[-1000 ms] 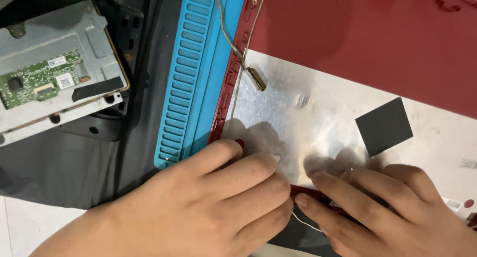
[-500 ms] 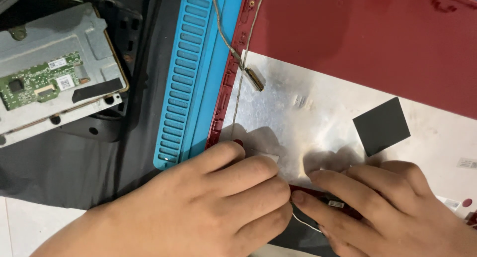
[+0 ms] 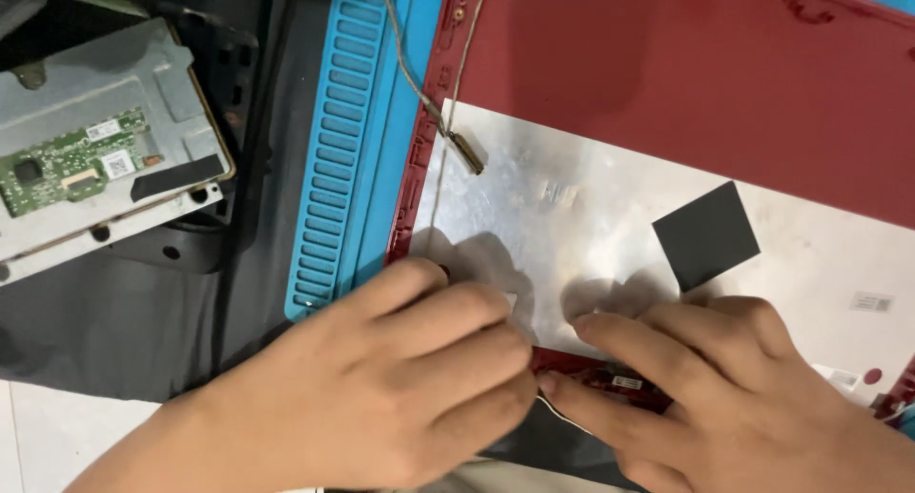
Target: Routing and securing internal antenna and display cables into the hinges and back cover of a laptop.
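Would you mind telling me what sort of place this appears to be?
Probably an electronics repair bench. A red laptop lid lies open with its foil lining exposed on a blue ridged work mat, beside a metal plate carrying a green circuit board. Both hands press the lid's lower edge.

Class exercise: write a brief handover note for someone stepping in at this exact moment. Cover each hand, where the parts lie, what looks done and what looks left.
Left hand: fingers curled on the near edge of the red laptop lid, pinching at a thin white wire.
Right hand: fingers pressed flat on the same red edge.
Parts: silver foil sheet with black square pad inside the lid; loose cable lies on the foil; blue mat beneath; touchpad board to the left.
Done: lid is bare of its screen.
Left: wire at near edge not yet free.
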